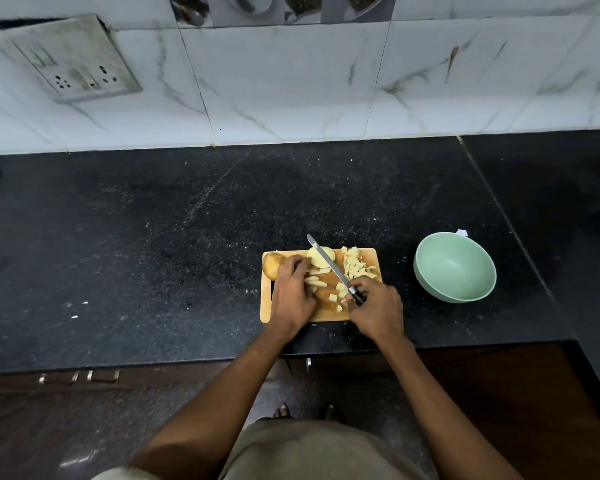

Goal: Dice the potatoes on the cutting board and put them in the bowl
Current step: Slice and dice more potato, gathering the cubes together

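Our left hand covers part of the cutting board and the near end of the whole potato. Our right hand hides most of the knife handle.

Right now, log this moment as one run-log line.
stage: dicing | left hand: holding potato strips | right hand: grips knife | diced pile on cutting board | bowl: empty

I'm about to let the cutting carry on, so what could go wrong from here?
1. The left hand holds potato strips right beside the knife; a slip could nick a finger.
2. Diced pieces sit heaped near the cutting board's right edge and may spill onto the counter.
3. The bowl stands apart from the board, so pieces may drop during transfer.
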